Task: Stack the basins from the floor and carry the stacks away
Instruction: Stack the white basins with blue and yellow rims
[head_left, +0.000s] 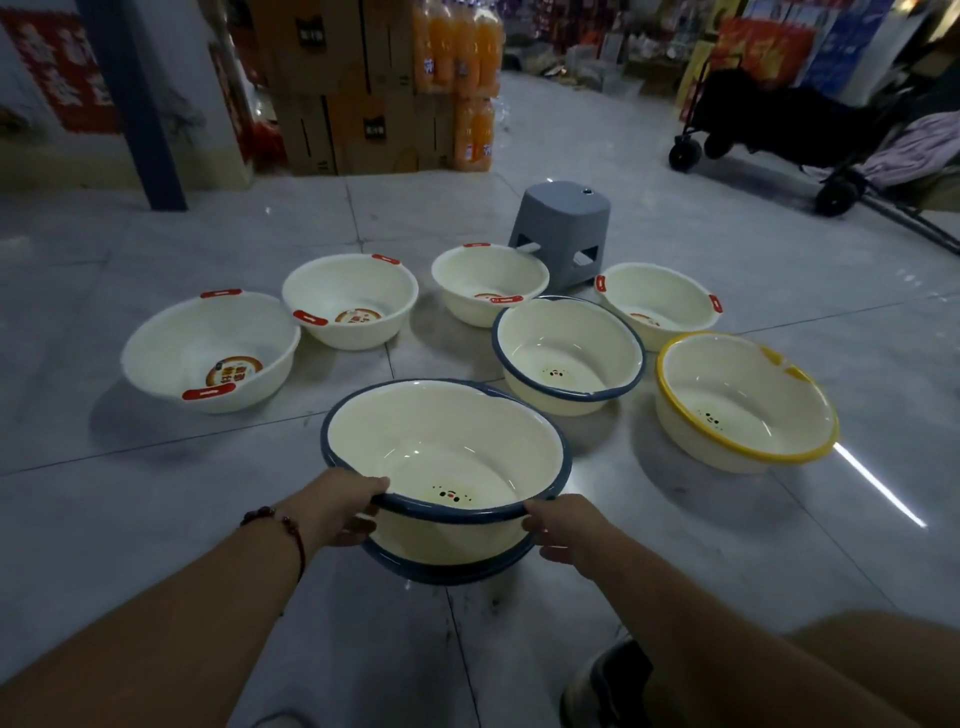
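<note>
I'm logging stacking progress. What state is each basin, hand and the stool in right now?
Held blue-rimmed basin: gripped at near rim, nested over another.
Lower blue-rimmed basin: underneath.
Left hand: grip on rim.
Right hand: grip on rim.
Yellow-rimmed basin: upright, unstacked.
Grey stool: upright.

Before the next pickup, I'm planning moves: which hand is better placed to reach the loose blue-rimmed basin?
Right. Both hands grip the held basin stack, but the right hand is on the loose blue-rimmed basin's side; the left hand would probably have to cross over.
</note>
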